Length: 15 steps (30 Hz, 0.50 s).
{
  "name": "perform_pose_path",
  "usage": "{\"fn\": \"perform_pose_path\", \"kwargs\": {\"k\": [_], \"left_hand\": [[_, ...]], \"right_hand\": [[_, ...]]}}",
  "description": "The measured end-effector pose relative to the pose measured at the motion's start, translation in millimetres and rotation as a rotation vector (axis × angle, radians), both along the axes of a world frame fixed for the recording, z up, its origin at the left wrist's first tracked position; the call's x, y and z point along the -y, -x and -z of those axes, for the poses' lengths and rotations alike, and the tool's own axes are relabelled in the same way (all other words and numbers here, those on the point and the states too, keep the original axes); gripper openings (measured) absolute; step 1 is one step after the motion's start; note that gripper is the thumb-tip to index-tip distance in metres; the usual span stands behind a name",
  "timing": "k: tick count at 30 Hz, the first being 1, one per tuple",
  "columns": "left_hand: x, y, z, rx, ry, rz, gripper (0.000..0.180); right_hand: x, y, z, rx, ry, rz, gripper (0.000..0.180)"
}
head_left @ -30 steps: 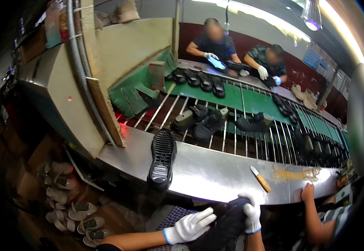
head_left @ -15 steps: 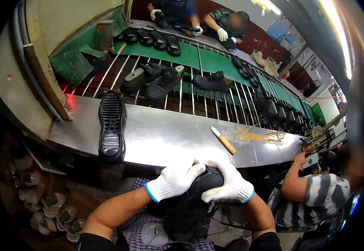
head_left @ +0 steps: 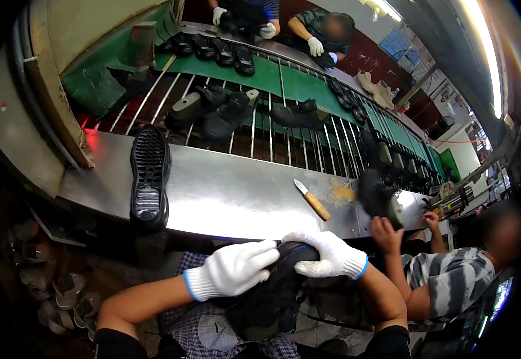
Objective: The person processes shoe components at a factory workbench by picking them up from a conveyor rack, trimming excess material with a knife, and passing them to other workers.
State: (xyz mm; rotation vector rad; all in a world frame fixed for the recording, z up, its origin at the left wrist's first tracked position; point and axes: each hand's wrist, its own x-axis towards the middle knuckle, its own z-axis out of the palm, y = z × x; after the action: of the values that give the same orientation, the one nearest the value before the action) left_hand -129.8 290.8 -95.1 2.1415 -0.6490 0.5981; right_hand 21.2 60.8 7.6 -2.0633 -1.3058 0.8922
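A black shoe point(head_left: 263, 314) rests over my lap, its toe pointing up toward the bench. My right hand point(head_left: 330, 254), in a white knitted glove, grips the toe end, with the thumb across its front and the fingers over the far side. Also gloved, my left hand point(head_left: 233, 269) lies along the left of the toe with its fingers stretched out; whether they touch the shoe is hard to tell. On the metal bench point(head_left: 224, 185) ahead are a black shoe sole point(head_left: 150, 176), tread up, and a short knife point(head_left: 312, 200) with a wooden handle.
Beyond the bench runs a roller rack point(head_left: 254, 131) carrying black shoes point(head_left: 230, 113) and soles. At right, a co-worker's hand point(head_left: 386, 236) holds a dark shoe point(head_left: 377, 194) over the bench. Two gloved people work across the rack. Beige shoes point(head_left: 69, 290) lie at lower left.
My left hand has shifted left and its fingers have straightened. The right hand still grips the toe. The co-worker at right has brought a dark shoe over the bench.
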Motion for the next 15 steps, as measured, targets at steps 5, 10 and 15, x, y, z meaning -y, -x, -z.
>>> {"fn": "perform_pose_path", "kwargs": {"k": [5,10,15], "left_hand": [[-21,36,8,-0.250,-0.043,0.140,0.093],[-1,16,19,-0.333,0.344,0.125,0.074],[18,-5,26,0.033,0.382,-0.047,0.052]], "right_hand": [[6,8,-1,-0.010,0.046,0.058,0.076],[-7,17,-10,-0.008,0.022,0.032,0.081],[-6,19,-14,0.032,0.013,0.038,0.081]]}}
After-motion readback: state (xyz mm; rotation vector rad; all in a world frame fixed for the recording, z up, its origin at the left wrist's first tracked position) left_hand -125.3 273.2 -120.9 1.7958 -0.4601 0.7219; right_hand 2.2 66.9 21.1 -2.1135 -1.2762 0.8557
